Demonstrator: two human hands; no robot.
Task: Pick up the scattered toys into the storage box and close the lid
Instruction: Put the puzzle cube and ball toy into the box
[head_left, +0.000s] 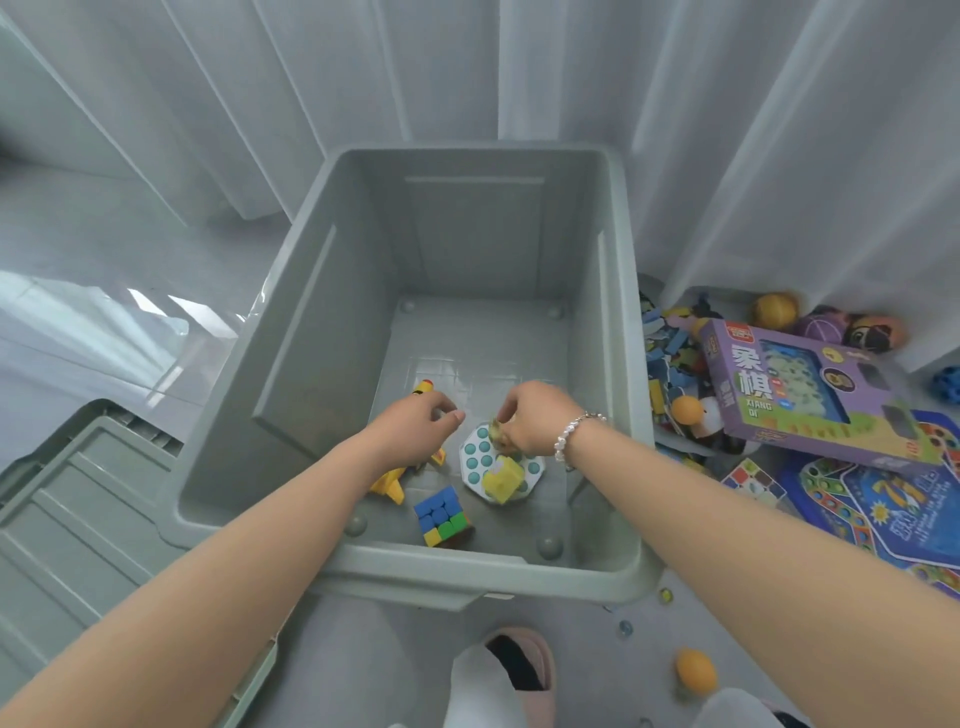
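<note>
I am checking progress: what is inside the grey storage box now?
Inside the storage box: a colour cube, a yellow block on a white dotted board, and a yellow toy partly hidden by the left forearm.

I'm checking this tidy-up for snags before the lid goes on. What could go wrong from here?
1. The purple game box is wide; laid flat on the cube and yellow plane, it may sit crooked in the storage box.
2. The marbles and orange ball lie near the slipper, easy to step on or miss.
</note>
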